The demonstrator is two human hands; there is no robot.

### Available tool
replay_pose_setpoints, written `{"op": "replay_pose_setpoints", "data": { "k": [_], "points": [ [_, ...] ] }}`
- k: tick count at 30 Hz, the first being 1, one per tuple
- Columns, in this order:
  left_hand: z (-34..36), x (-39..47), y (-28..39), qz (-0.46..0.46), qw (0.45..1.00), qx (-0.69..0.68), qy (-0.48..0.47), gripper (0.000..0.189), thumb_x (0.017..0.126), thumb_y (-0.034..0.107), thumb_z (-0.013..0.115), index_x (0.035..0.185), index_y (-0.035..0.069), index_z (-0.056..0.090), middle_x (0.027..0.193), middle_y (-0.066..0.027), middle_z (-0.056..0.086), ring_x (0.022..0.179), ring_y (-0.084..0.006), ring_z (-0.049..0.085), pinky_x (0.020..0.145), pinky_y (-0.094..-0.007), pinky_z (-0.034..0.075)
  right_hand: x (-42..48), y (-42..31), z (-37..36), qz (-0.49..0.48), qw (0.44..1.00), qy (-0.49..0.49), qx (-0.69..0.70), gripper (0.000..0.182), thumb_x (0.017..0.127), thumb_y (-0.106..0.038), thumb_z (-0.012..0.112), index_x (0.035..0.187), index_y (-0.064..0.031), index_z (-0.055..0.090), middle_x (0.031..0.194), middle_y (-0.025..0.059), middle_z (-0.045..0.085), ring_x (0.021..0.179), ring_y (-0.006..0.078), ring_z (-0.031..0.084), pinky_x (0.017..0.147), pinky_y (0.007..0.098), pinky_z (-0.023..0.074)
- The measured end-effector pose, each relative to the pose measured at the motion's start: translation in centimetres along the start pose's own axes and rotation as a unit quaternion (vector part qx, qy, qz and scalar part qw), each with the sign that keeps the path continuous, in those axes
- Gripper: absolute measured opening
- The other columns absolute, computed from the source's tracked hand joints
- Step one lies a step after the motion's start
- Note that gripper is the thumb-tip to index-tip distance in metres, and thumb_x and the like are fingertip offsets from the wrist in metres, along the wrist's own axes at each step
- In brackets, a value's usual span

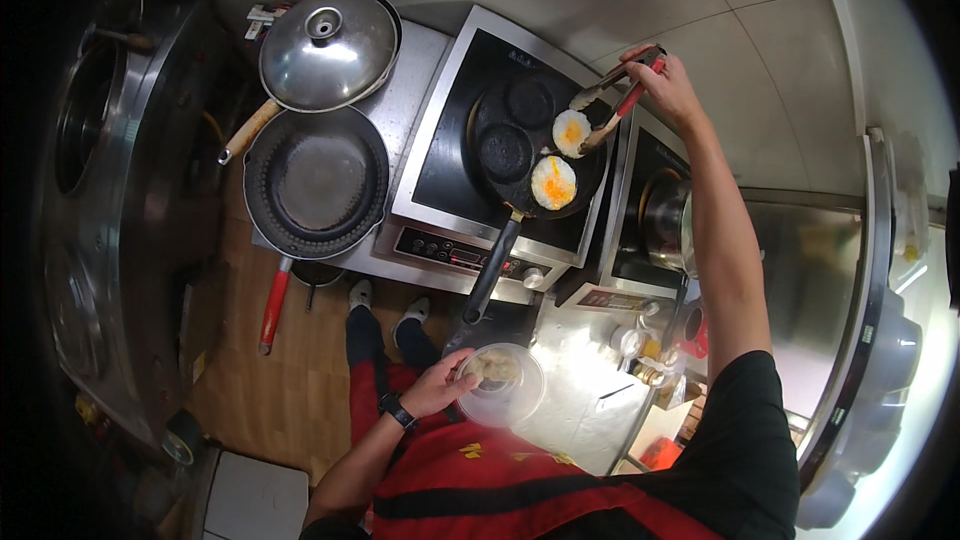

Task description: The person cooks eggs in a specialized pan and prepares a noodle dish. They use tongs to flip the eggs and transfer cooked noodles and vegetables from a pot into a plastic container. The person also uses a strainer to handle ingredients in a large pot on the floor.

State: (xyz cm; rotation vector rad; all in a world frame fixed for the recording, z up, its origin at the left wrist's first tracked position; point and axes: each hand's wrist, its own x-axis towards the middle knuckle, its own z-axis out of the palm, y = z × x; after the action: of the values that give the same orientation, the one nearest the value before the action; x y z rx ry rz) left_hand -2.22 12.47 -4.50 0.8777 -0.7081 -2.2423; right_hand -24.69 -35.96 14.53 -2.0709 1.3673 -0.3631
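My right hand point(666, 88) grips a pair of red-handled metal tongs point(634, 96), whose tips straddle the upper fried egg point(571, 133). That egg lies in a dark egg pan point(517, 142) with round wells; whether the tips pinch it I cannot tell. A second fried egg point(553, 183), with broken yolk, sits in the well below. Two other wells hold no egg. The pan rests on an induction cooker point(442, 157), its black handle pointing towards me. In my left hand point(442, 386) is a translucent plastic bowl point(517, 397) with pale pieces of food inside, held at its rim.
To the left stand an empty red-handled frying pan point(319, 180) and a wok with a domed metal lid point(330, 52). Another induction cooker point(645, 262) with a metal pot point(667, 225) is at the right, near my forearm. Small jars point(649, 349) stand on the steel counter point(592, 405).
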Motion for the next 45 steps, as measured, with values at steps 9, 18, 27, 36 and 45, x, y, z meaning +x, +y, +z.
{"op": "replay_pose_setpoints", "data": {
  "k": [9,18,27,36,45],
  "points": [
    [0.2,0.3,-0.4,0.034,0.999,-0.005,0.003,0.058,0.094,0.024,0.057,0.138,-0.002,0.031,0.124,-0.0079,0.050,0.110,-0.0129,0.051,0.094,-0.0281,0.043,0.0,2.2,-0.6,0.066,0.996,0.046,0.048,0.029,0.080,-0.026,0.062,0.087,0.0023,0.064,0.074,0.0052,0.064,0.070,0.0123,0.058,0.066,0.0255,0.0472],
    [0.9,0.5,-0.3,0.055,0.994,-0.090,-0.004,0.058,0.095,0.023,0.056,0.139,-0.001,0.030,0.129,-0.0072,0.047,0.119,-0.0135,0.045,0.100,-0.0290,0.038,-2.1,4.7,-0.7,0.154,0.964,0.142,0.164,0.032,0.081,-0.031,0.063,0.081,0.0008,0.066,0.069,0.0048,0.062,0.060,0.0127,0.059,0.059,0.0260,0.0502],
    [2.1,-0.1,0.7,0.036,0.999,-0.018,0.025,0.061,0.094,0.026,0.057,0.140,-0.002,0.029,0.131,-0.0075,0.046,0.120,-0.0141,0.044,0.101,-0.0291,0.037,-2.5,6.0,-1.5,0.205,0.945,0.150,0.206,0.039,0.080,-0.039,0.064,0.078,-0.0001,0.064,0.065,0.0080,0.061,0.055,0.0164,0.060,0.053,0.0278,0.0498],
    [3.3,-0.2,0.3,0.054,0.997,-0.051,0.020,0.058,0.095,0.023,0.055,0.141,-0.001,0.029,0.132,-0.0065,0.045,0.121,-0.0140,0.042,0.103,-0.0293,0.034,-5.2,6.2,-2.4,0.294,0.904,0.204,0.234,0.045,0.079,-0.045,0.064,0.079,0.0007,0.064,0.068,0.0097,0.063,0.056,0.0171,0.061,0.051,0.0277,0.0523],
    [3.7,0.0,1.8,0.072,0.997,-0.019,0.008,0.056,0.095,0.020,0.054,0.141,0.000,0.029,0.133,-0.0057,0.045,0.122,-0.0135,0.042,0.103,-0.0292,0.033,-18.9,2.0,2.3,-0.141,0.939,0.314,-0.017,0.030,0.071,-0.012,0.076,0.098,0.0005,0.067,0.095,0.0118,0.068,0.085,0.0190,0.065,0.079,0.0292,0.0507]
  ]
}}
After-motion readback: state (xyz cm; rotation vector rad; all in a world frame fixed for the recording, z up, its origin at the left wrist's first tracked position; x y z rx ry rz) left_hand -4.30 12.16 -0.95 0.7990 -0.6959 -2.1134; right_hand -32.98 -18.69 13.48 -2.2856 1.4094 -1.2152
